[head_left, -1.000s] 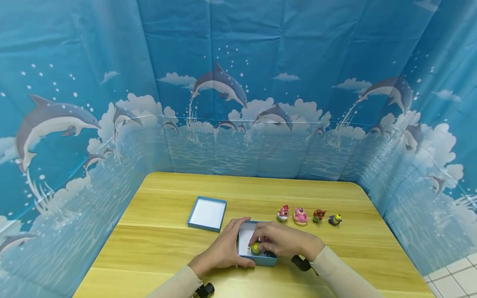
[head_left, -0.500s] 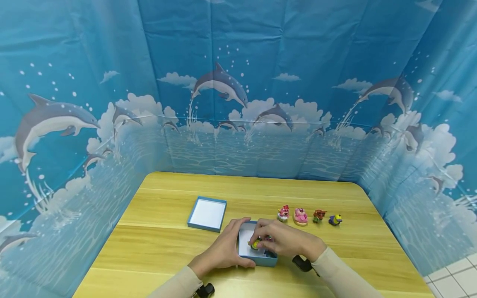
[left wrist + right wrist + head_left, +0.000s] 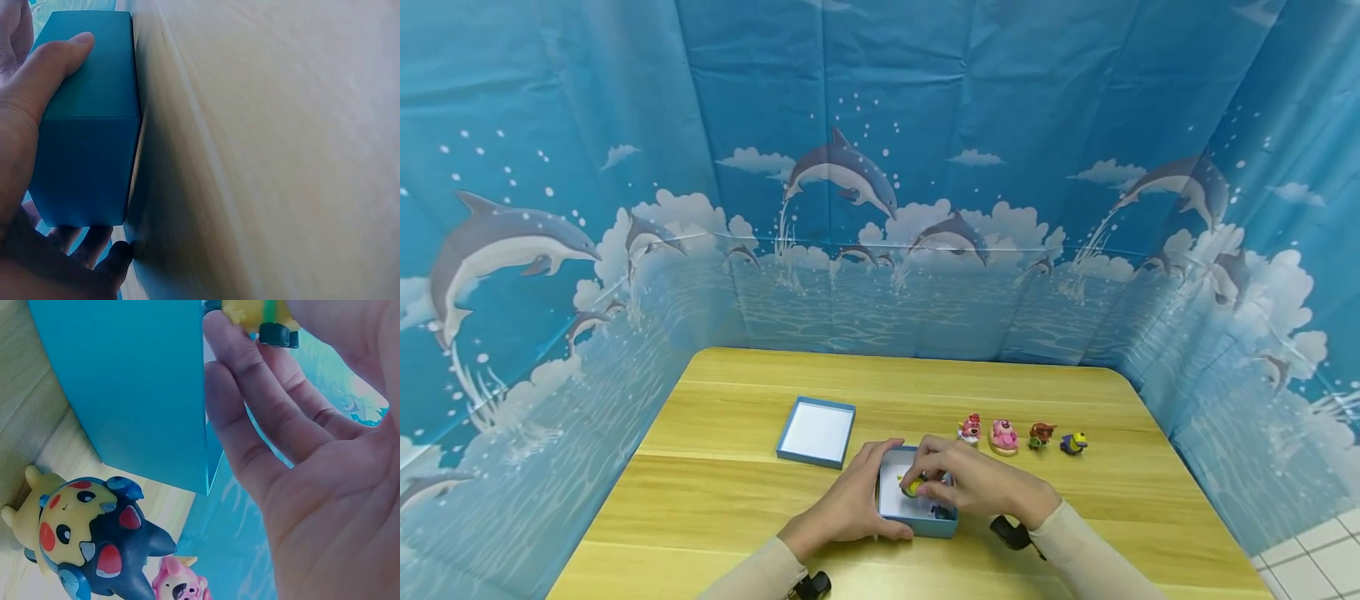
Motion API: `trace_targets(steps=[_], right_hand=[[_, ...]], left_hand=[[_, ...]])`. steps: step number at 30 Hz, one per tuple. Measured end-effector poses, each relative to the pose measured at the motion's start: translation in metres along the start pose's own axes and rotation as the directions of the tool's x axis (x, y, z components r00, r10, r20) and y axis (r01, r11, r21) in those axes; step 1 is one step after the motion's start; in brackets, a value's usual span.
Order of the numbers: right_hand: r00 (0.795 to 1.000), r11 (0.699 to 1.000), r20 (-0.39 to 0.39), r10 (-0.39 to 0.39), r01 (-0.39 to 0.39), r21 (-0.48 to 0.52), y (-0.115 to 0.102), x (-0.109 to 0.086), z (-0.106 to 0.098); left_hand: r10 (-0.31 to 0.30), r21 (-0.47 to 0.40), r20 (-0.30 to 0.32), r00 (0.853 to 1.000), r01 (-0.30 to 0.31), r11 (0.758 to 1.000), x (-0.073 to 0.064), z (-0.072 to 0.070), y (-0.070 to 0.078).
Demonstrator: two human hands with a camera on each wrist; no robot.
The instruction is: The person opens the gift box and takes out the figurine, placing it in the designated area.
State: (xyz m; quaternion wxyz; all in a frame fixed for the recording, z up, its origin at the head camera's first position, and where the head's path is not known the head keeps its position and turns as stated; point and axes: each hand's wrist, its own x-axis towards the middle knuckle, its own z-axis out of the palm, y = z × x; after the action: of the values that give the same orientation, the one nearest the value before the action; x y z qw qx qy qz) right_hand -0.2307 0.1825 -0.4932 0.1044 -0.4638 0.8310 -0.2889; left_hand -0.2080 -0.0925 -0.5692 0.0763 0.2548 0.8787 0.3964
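My left hand (image 3: 850, 500) grips a blue open-topped box (image 3: 934, 527) from its left side. The thumb lies on one wall and the fingers reach round the opposite one, as the left wrist view of the box (image 3: 84, 162) shows. Over the white inside of the box, my right hand (image 3: 966, 479) pinches a small yellow toy figure (image 3: 912, 487). In the right wrist view, this figure (image 3: 250, 312) shows a green stripe and dark feet; its upper part is out of frame. A dark item (image 3: 940, 512) lies in the box's near right corner, partly hidden.
A blue box lid (image 3: 816, 432), white inside, lies left of the box. Right of the box stand a red-and-white figure (image 3: 970, 428), a pink figure (image 3: 1003, 437), a brown-and-green figure (image 3: 1041, 435) and a yellow-and-dark figure (image 3: 1073, 443). A dolphin-print curtain (image 3: 880, 308) borders the wooden table (image 3: 715, 492).
My right hand has shifted slightly upward in the head view, with the yellow toy figure in its fingers. The dark item in the corner shows more now. My left hand has stayed put.
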Motion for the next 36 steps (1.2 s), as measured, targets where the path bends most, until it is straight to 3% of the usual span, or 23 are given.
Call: trace_targets(steps=[36], right_hand=[[0.991, 0.995, -0.091, 0.100, -0.097, 0.039, 0.0002, -0.0062, 0.0007]], left_hand=[[-0.014, 0.001, -0.001, 1.000, 0.014, 1.000, 0.0009, 0.0001, -0.0013]])
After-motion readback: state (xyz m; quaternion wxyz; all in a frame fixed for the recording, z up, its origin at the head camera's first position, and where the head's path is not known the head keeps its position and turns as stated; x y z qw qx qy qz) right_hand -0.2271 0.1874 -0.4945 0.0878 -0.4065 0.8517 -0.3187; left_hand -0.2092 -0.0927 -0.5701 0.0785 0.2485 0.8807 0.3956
